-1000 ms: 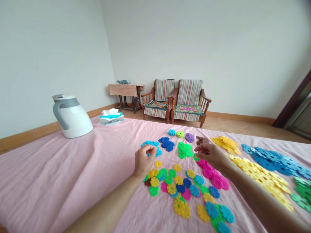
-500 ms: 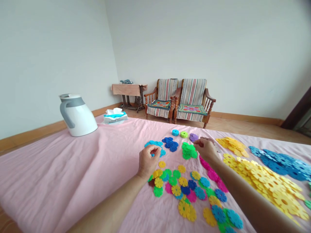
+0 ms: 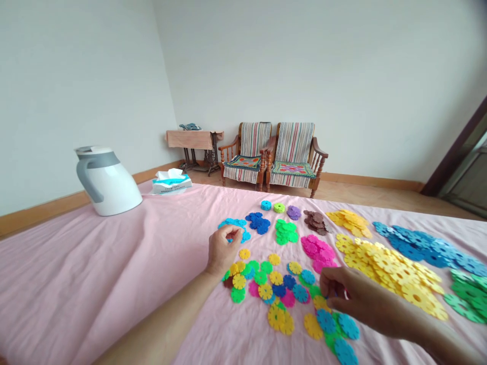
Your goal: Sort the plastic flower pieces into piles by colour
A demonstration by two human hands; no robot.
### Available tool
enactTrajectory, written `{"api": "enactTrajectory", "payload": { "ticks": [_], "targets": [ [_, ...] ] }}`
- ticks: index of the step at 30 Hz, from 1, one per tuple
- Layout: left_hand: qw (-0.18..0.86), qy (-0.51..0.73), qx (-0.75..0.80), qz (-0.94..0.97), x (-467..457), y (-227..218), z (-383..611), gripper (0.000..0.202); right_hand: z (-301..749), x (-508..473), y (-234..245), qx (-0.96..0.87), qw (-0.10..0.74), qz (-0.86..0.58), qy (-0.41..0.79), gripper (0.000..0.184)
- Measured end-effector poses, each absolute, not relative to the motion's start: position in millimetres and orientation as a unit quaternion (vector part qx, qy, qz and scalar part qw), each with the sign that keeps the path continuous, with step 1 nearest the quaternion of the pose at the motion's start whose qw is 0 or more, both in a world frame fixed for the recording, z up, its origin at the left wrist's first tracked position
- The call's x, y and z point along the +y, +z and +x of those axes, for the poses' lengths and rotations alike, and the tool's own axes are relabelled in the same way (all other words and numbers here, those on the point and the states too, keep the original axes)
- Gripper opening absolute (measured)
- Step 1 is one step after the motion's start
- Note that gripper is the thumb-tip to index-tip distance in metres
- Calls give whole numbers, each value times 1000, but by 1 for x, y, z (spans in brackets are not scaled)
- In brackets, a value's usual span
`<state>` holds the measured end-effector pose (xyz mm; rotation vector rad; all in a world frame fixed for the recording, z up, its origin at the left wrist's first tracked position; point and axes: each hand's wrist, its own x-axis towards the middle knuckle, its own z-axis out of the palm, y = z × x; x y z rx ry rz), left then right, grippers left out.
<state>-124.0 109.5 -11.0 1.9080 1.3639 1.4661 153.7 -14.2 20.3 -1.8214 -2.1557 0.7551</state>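
Near the light blue pile of flower-shaped plastic discs (image 3: pixel 245 236), my left hand (image 3: pixel 222 248) is closed, thumb and forefinger meeting in a pinch. Whatever may be between its fingertips is too small or hidden. My right hand (image 3: pixel 348 294) hovers low at the right side of the mixed-colour discs (image 3: pixel 265 291), its fingers loosely curled and the thumb a little apart from them. No disc shows clearly in it. Its fingers partly cover a yellow disc (image 3: pixel 320 303). Just beyond lies the magenta pile (image 3: pixel 317 251). Light blue discs (image 3: pixel 326 321) lie below it.
Sorted piles stand farther back: dark blue (image 3: pixel 258 223), green (image 3: pixel 286 232), purple (image 3: pixel 293 212) and brown (image 3: pixel 316 222). Larger yellow discs (image 3: pixel 395 274), blue discs (image 3: pixel 429 246) and green discs (image 3: pixel 470 296) spread at right. A white jug (image 3: pixel 114 187) and tissue box (image 3: pixel 172 183) stand left.
My right hand has come back from the brown and green piles toward me, down to the mixed discs. The left hand keeps its pinch. The view has turned slightly right.
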Motion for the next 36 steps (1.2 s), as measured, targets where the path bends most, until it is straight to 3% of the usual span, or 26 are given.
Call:
{"api": "enactTrajectory", "payload": {
  "ticks": [6, 12, 16, 19, 23, 26, 36],
  "targets": [
    [184, 512, 491, 680, 110, -11, -125, 19, 145, -24, 32, -741, 38, -622, 250, 10],
    [172, 516, 487, 683, 110, -9, -124, 18, 116, -23, 34, -738, 114, -591, 305, 10],
    [167, 517, 486, 685, 111, -10, -124, 19, 133, -18, 38, -729, 141, -622, 247, 12],
    [167, 517, 487, 684, 111, -11, -124, 18, 153, -23, 38, -723, 101, -643, 230, 5],
    [170, 516, 490, 682, 111, -11, -124, 18, 163, -33, 37, -719, 36, -653, 235, 19],
    [172, 513, 490, 683, 111, -10, -124, 19, 158, -35, 37, -723, 8, -653, 227, 18],
    [169, 513, 488, 686, 111, -11, -125, 18, 166, -30, 32, -729, 26, -635, 254, 17]
  ]
}}
